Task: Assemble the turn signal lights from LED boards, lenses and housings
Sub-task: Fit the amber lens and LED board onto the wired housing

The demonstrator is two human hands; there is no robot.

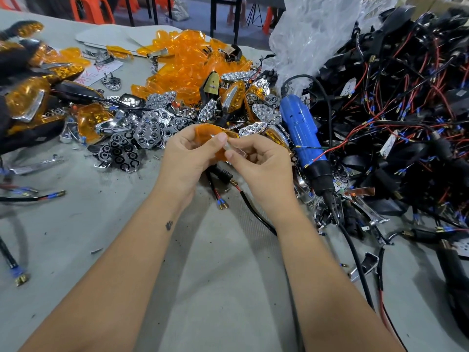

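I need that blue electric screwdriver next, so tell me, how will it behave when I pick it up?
The blue electric screwdriver looks rigid and probably heavy for its size. Its rounded body might roll if nudged. Its black cord trails across the table, so expect drag or snagging.

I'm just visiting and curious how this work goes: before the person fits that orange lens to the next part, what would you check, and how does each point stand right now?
1. Orange lens held securely: ok, the left hand grips it.
2. Small clear piece under control: ok, the right hand pinches it against the lens.
3. Clear piece seated properly in the lens: cannot tell, fingers cover the joint.
4. Chrome reflectors within reach: ok, a pile lies just beyond the hands.
5. Blue electric screwdriver at hand: ok, it lies on the table beside the right hand.
6. Wired black housings untangled for picking: not ok, the wires lie in a knotted heap.
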